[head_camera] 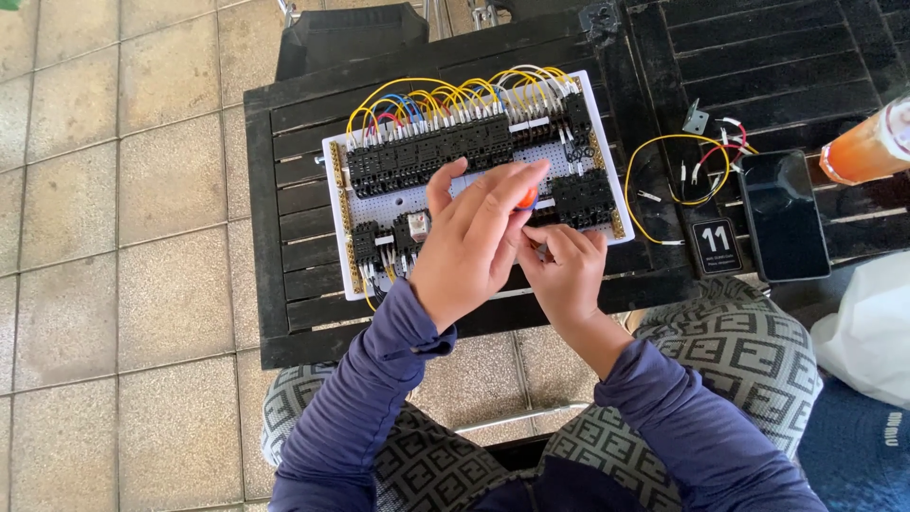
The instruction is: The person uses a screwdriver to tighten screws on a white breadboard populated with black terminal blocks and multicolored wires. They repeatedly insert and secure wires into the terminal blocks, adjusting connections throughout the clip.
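The person sat with knees in grey patterned trousers (749, 351) just below the near edge of the dark slatted wooden table (284, 284), and two arms in blue-purple long sleeves (379, 379) reached up over that edge. The left hand (469, 242) lay over the near middle of the white plastic wiring board with rows of black parts (379, 204), which rested flat on the table. Its fingers were bent and closed around a small tool with an orange handle (527, 197), and only a bit of that orange showed past the fingertips. The right hand (566, 275) was just beside the left hand and touching it, at the near edge of the board. Its fingers were curled in tight, pinching at something tiny, but what it pinched was hidden, so I cannot tell if it held anything. Farther up the board, a long row of black blocks carried many looping yellow, blue and red wires (455, 95). To the right of the board, on the table, lay a loose bunch of yellow and red wires (678, 171), a small black number sign (717, 246) and a dark flat phone (783, 216). Past the phone, at the right edge, stood a clear cup with an orange drink (867, 147). Grey floor tiles (123, 237) spread out to the left of the table.
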